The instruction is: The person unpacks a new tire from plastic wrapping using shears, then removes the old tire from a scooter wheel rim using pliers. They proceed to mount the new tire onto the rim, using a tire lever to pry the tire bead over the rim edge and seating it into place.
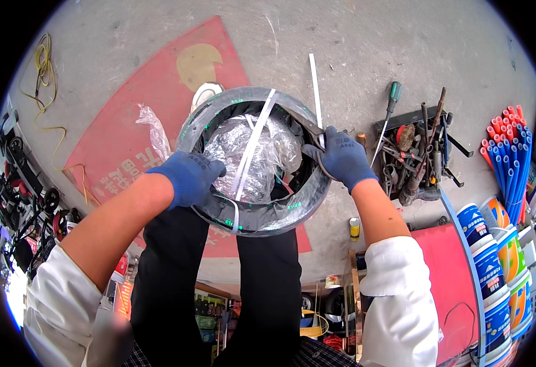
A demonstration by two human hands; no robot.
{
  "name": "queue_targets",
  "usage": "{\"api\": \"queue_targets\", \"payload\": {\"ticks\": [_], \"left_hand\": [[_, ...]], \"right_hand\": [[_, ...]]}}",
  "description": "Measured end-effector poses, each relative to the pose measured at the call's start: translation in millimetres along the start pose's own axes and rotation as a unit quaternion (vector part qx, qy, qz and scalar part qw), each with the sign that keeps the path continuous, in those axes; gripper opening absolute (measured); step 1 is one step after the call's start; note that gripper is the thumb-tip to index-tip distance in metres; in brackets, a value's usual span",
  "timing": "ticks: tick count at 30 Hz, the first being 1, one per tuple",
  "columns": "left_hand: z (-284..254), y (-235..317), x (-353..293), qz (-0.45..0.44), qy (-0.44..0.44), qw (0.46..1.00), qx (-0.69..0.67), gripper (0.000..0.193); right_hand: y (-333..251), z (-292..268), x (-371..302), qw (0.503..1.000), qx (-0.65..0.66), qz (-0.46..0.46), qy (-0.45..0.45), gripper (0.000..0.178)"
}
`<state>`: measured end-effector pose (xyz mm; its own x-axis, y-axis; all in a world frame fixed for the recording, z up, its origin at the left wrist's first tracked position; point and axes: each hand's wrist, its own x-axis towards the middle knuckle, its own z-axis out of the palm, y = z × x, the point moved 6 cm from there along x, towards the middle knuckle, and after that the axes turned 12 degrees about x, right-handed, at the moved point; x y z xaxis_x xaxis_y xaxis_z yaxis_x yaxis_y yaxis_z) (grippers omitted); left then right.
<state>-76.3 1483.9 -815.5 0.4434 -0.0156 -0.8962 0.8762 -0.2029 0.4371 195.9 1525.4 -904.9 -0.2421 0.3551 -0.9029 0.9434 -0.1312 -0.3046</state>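
A black tyre point(219, 221) wrapped in clear film is held up in front of my legs. A bundle in crumpled clear plastic point(219, 144) fills its middle. One white strap point(254, 137) crosses over the tyre; a loose strap end point(315, 82) sticks out beyond its far right edge. My left hand point(191, 176), in a blue glove, grips the tyre's near left side, fingers over the inner rim. My right hand point(343, 158), also gloved, is closed round scissors point(307, 126) at the tyre's right side. Their blades lie over the rim; my palm partly hides the handles.
A tray of tools point(411, 153) stands on the floor to the right, with a green-handled screwdriver point(392, 101) leaning at it. Farther right are red and blue pipes point(509, 165) and stacked buckets point(491, 275). A red mat point(121, 147) lies underfoot; a yellow cord point(45, 67) lies far left.
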Motion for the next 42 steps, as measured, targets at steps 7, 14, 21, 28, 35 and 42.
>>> {"api": "queue_targets", "payload": {"ticks": [7,14,21,28,35,42], "left_hand": [[-23.5,111.4,46.4,-0.017,0.021,0.988,-0.154,0.064],[-26.1,127.6,47.8,-0.032,-0.045,0.985,-0.161,0.065],[-29.4,68.9,-3.6,-0.035,-0.045,0.992,-0.110,0.066],[-5.8,40.0,2.0,-0.136,0.167,0.977,-0.001,0.049],[-1.1,17.4,-6.4,-0.118,0.242,0.963,0.014,0.037],[28.5,20.9,5.1,-0.071,0.284,0.956,0.012,0.037]], "right_hand": [[-11.8,-11.6,0.4,0.999,-0.047,-0.021,0.003,0.074],[-6.8,-18.4,-22.9,0.997,-0.027,-0.029,0.069,0.067],[-14.7,-25.0,-115.2,0.984,0.062,0.164,0.019,0.068],[-8.0,-42.0,-131.6,0.981,0.063,0.179,-0.024,0.079],[-20.8,-34.1,-117.0,0.984,0.014,0.158,-0.085,0.087],[-5.1,-7.9,-106.6,0.990,-0.063,0.112,-0.064,0.081]]}}
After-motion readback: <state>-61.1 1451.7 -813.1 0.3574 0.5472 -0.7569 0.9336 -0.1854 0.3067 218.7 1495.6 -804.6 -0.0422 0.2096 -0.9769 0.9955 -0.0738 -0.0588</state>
